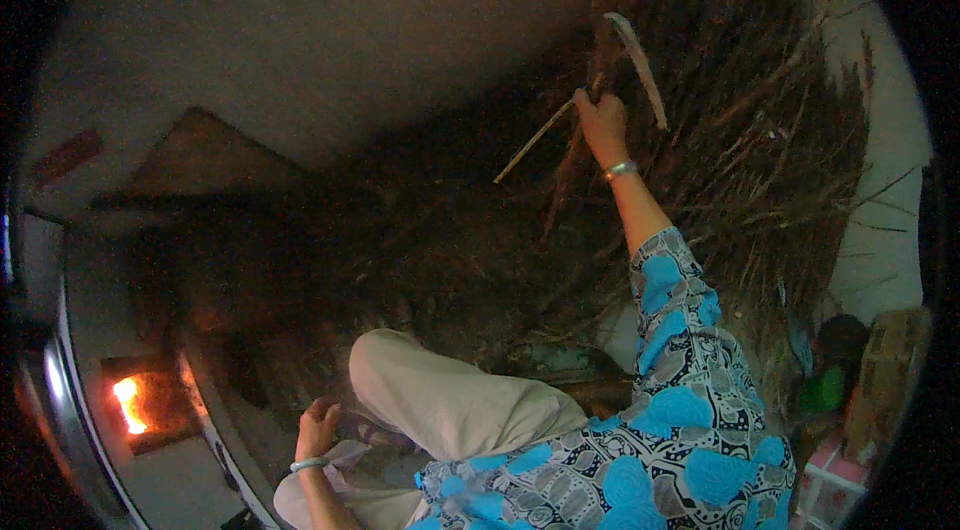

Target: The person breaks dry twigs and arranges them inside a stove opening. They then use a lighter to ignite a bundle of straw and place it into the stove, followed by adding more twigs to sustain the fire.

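Observation:
My right hand (604, 126), with a metal bangle at the wrist, reaches up to a big pile of dry brushwood (750, 140). Its fingers are closed around a thin pale stick (532, 144), which slants down to the left; darker wood lies behind the fingers. Just right of the hand is a pale, curved strip of wood (639, 65); whether the hand touches it I cannot tell. My left hand (318, 425), also with a bangle, is low by my knees (450, 399), fingers loosely bent, with nothing seen in it.
At the lower left a fire (131, 406) burns in a square stove opening. A dark ledge (202, 200) runs above it. Thin twigs jut out towards the right wall. At the lower right are a green object (823, 389), a wooden piece (889, 372) and a pink-and-white box (836, 474).

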`<state>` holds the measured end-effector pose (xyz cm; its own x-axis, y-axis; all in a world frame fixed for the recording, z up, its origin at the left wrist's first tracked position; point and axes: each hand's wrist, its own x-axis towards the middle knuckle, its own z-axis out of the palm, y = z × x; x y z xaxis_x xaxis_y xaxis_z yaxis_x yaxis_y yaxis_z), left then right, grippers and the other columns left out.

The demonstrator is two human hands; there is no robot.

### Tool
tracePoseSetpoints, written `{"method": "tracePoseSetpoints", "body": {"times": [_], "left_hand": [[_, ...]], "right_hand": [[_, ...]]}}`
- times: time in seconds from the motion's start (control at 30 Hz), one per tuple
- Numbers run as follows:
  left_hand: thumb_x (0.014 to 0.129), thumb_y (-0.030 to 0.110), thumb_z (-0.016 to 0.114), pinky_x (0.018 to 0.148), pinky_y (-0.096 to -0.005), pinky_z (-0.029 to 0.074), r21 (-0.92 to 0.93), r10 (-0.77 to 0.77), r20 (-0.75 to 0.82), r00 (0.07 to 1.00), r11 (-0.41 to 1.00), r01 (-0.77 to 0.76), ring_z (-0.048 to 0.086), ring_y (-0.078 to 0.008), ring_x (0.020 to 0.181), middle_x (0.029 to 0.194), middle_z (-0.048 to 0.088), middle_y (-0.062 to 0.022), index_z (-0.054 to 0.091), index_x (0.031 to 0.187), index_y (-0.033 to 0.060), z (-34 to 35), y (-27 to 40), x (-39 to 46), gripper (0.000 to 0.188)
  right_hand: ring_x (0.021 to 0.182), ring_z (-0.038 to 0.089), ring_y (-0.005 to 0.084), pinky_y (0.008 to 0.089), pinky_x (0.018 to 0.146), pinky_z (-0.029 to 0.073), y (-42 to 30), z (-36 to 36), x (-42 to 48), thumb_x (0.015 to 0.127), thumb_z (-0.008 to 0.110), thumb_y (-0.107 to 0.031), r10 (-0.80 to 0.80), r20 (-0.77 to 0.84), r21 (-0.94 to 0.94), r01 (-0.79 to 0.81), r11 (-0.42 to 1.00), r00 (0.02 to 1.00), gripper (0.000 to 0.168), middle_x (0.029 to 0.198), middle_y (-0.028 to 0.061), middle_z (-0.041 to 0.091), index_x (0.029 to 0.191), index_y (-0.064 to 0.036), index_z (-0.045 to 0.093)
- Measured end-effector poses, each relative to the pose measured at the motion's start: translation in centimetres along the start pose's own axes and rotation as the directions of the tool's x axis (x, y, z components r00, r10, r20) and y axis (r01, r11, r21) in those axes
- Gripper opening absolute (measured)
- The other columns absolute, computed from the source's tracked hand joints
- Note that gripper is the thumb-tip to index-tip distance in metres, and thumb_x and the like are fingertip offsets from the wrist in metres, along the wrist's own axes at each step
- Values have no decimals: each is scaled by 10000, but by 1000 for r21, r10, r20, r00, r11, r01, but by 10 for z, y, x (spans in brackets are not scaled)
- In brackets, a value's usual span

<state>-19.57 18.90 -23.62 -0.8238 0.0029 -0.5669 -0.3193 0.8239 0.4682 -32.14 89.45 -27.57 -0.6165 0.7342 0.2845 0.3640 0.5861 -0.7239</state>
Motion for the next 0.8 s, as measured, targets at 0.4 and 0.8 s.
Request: {"method": "tracePoseSetpoints", "body": {"times": [0.4,0.8], "left_hand": [[893,195,649,858,-342,505,-109,266,-170,949,952,-286,654,-230,948,1045,698,-156,626,1149,-28,-54,111,37,340],[950,257,627,1012,-331,435,-416,528,-174,831,726,-548,565,-245,1197,1284,609,-156,502,1329,-30,-43,264,53,492]], "right_hand": [[809,656,240,408,643,513,-61,33,-9,958,581,-132,-256,18,-221,254,942,966,212,930,145,664,1109,18,574],[724,649,405,456,591,524,-122,21,-44,920,611,-124,-417,107,-166,430,888,903,280,868,255,652,1115,63,536]]}}
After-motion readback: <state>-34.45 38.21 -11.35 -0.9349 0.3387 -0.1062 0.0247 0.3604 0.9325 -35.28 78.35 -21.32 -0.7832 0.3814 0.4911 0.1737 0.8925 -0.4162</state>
